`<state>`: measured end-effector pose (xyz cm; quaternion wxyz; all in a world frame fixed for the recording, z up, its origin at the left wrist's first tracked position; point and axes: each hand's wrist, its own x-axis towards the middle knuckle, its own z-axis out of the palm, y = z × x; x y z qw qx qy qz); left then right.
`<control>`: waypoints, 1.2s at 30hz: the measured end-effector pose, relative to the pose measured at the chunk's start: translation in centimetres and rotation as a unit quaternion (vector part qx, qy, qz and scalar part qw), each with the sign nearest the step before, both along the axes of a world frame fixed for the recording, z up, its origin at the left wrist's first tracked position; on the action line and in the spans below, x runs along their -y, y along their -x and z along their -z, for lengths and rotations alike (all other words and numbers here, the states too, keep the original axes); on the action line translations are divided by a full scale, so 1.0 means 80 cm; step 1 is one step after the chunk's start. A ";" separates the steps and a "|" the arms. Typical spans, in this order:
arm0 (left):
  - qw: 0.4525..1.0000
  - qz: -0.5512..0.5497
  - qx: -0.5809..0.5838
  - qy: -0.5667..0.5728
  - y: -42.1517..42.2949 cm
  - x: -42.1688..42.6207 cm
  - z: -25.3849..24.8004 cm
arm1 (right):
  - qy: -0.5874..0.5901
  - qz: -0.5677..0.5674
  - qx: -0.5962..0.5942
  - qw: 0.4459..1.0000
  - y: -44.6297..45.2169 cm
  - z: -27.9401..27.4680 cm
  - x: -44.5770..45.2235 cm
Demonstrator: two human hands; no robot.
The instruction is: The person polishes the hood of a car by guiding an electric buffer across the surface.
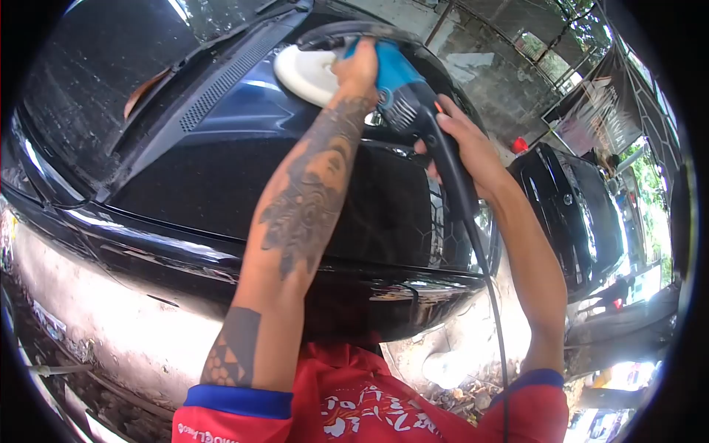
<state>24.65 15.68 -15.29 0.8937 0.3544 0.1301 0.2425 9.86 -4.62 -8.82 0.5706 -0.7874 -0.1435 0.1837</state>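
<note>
A blue and black car polisher [402, 81] with a round white pad [306, 76] is held over the far part of a glossy black car hood [221, 173]. The pad is tilted; I cannot tell whether its edge touches the paint. My left hand [358, 68] is closed around the front of the polisher, close to the pad. On the rear handle, my right hand [469, 144] is wrapped with the thumb on the upper side. A black power cord [491, 295] runs from the handle's end down past my red shirt.
To the left are the car's windshield [88, 81] and a wiper arm [173, 70], with a brown leaf [144, 92] by it. Another black car [572, 207] stands at right. Behind the hood is a concrete wall [473, 81].
</note>
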 end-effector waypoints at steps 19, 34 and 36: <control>0.977 -0.199 -0.079 0.010 0.013 0.100 0.005 | 0.098 -0.147 0.238 0.955 -0.086 0.019 0.115; 0.985 -0.098 -0.142 -0.017 -0.002 0.250 -0.009 | 0.171 -0.056 0.219 0.959 -0.104 0.023 0.237; 0.984 -0.088 -0.155 -0.011 -0.010 0.269 -0.012 | 0.177 -0.045 0.223 0.957 -0.108 0.022 0.255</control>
